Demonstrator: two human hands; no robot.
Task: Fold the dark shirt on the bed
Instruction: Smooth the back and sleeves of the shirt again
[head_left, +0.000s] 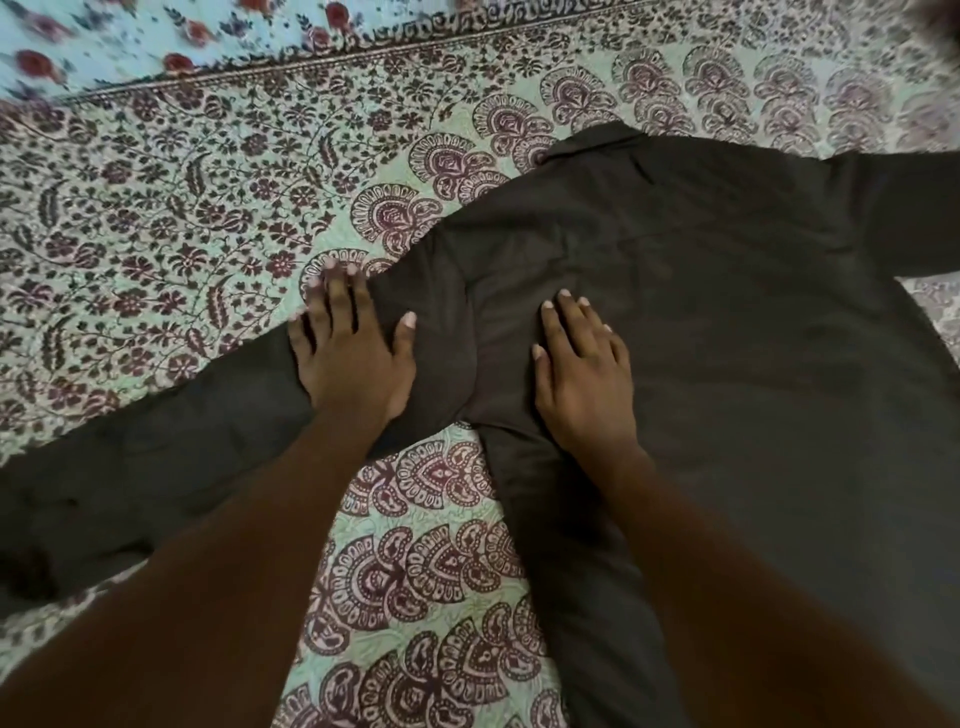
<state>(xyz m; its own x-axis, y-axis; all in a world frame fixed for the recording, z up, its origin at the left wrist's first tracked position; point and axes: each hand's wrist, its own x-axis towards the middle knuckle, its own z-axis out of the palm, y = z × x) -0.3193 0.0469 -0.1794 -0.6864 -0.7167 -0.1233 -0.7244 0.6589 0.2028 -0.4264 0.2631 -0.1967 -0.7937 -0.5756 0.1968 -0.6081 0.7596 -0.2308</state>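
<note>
The dark shirt (727, 291) lies spread flat on the bed, collar toward the far side and body running off the right and bottom edges. Its left sleeve stretches out to the lower left. My left hand (353, 348) lies flat on that sleeve near the shoulder, fingers straight and spread, fingertips reaching the bedspread. My right hand (582, 374) presses flat on the shirt body beside the armpit, fingers straight. The other sleeve runs off the frame at the right.
A patterned bedspread (182, 218) in pale green with maroon paisley and floral print covers the bed. A light blue floral cloth (130, 41) lies across the far left, beyond a dark border band.
</note>
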